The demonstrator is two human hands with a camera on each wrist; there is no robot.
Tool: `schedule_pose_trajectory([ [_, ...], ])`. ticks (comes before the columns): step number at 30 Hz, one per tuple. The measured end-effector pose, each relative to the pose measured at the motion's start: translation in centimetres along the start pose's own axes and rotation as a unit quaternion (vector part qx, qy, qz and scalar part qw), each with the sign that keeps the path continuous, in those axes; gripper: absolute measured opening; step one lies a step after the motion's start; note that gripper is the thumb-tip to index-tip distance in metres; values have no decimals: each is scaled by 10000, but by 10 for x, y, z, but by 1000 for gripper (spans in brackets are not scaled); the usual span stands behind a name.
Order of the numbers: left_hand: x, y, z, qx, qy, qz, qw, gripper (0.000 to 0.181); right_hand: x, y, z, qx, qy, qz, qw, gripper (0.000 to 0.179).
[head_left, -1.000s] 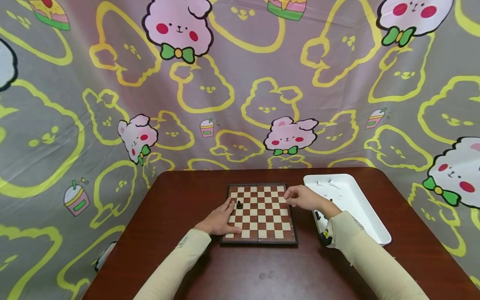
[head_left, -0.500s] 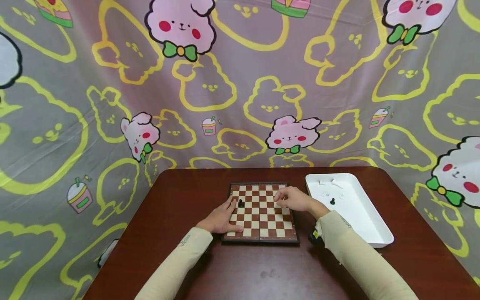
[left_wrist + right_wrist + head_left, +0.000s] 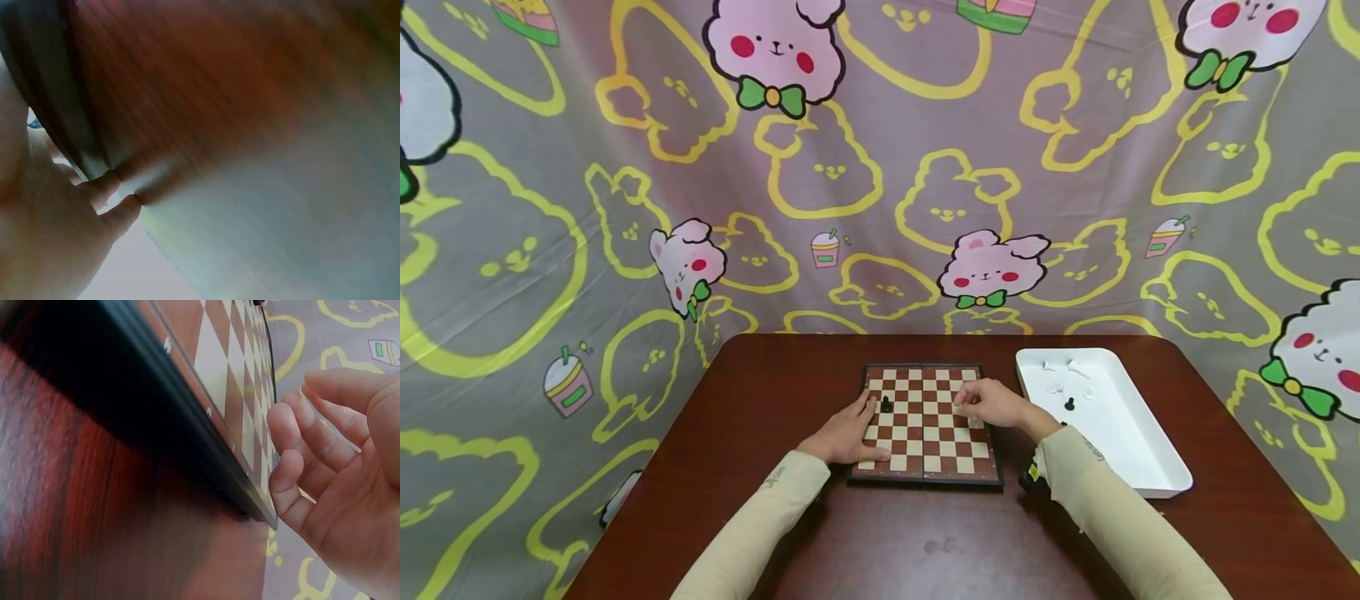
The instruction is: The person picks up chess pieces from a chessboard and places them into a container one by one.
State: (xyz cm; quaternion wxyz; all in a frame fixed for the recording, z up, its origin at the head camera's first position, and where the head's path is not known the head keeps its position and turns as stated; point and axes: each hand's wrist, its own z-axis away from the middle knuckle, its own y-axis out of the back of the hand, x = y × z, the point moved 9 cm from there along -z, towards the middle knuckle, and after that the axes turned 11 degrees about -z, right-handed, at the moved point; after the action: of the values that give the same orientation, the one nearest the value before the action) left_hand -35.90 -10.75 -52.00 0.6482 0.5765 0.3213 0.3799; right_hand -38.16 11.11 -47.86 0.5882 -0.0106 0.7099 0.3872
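Note:
In the head view, a chessboard [image 3: 922,479] with brown and cream squares lies on the table. My left hand [image 3: 844,433] rests along its left edge, fingers spread and thumb over the near left corner. A black chess piece [image 3: 887,405] stands just right of those fingertips. Over the board's right side is my right hand [image 3: 996,405], thumb and fingers bent toward each other. The right wrist view shows that hand's curled fingers [image 3: 284,425] beside the board, with no piece visible; whether something is pinched at the fingertips is hidden.
A white tray [image 3: 1138,433] stands right of the board, holding several white pieces [image 3: 1078,367] and a black piece [image 3: 1070,404]. The dark wooden table [image 3: 775,375] meets a patterned cloth [image 3: 880,167] at the back and sides. A black strap [image 3: 1033,477] shows at the right wrist.
My right hand has moved left from the board's right edge to over its squares, then stays about there. The left hand keeps its place on the board. The head view has shifted slightly.

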Motion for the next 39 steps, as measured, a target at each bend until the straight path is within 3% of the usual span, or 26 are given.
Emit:
schedule_pose_trajectory([
  [18, 3, 1, 3, -7, -11, -33, 10000, 108, -17, -10, -12, 27, 9, 57, 10000, 11],
  [26, 4, 4, 2, -51, 19, 22, 10000, 108, -30, -27, -29, -57, 68, 463, 9989, 12],
  [34, 1, 1, 0, -78, 65, -39, 9999, 108, -47, -48, -45, -173, 141, 477, 9986, 12],
  [39, 2, 2, 1, -69, 69, -34, 9999, 107, -51, -58, -55, -99, -26, 692, 9975, 15],
])
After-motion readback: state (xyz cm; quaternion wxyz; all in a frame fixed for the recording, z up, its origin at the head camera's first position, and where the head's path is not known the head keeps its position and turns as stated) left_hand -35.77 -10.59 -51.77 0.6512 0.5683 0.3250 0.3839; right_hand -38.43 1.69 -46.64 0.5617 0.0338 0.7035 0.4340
